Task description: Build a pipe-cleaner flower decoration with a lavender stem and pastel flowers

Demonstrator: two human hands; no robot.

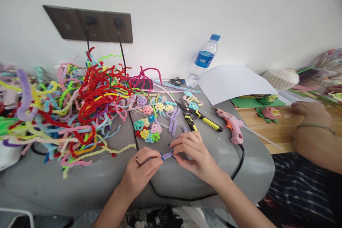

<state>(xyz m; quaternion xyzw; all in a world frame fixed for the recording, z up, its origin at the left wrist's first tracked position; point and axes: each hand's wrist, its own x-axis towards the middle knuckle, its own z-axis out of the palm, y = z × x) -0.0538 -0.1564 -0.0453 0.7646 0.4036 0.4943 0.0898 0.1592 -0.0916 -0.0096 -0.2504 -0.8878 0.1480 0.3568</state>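
Observation:
Between my two hands, near the front of the grey table, is a short purple pipe cleaner (pixel 167 155). My left hand (pixel 141 167), with a ring on one finger, pinches its left end. My right hand (pixel 193 153) pinches the right end. Just beyond lie several cut purple pipe cleaner pieces (pixel 173 121). A cluster of small pipe cleaner flowers (pixel 148 128) in many colours sits behind my left hand. Yellow-and-black pliers (pixel 197 114) lie open beyond my right hand.
A tangled heap of colourful pipe cleaners (pixel 98 96) covers the left side. On the right lies a pink glue gun (pixel 232 128), its black cord running along the front. A water bottle (pixel 205 57) and white paper (pixel 237 83) stand behind. A co-worker's arm (pixel 315 131) is at far right.

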